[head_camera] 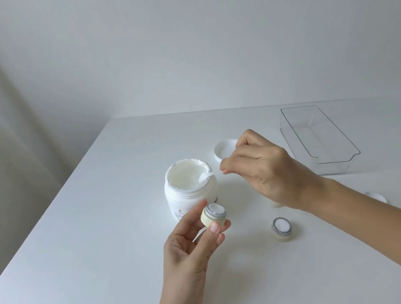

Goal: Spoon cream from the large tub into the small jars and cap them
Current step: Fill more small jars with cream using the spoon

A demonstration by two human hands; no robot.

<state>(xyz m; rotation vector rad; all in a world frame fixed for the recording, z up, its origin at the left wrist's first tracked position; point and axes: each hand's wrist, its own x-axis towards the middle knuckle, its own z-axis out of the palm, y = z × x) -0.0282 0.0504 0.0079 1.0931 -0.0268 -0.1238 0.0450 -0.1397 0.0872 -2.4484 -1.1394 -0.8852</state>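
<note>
The large white tub stands open in the middle of the table, full of white cream. My right hand pinches a small white spoon whose bowl dips into the cream at the tub's right rim. My left hand holds a small cream-coloured jar uncapped and tilted, just in front of the tub. A second small jar stands uncapped on the table to the right, with white cream inside. Another pale jar is mostly hidden beneath my right wrist.
The tub's white lid lies upside down behind my right hand. A clear plastic bin sits at the back right. A small white cap lies by my right forearm. The table's left edge runs diagonally; a wall stands behind.
</note>
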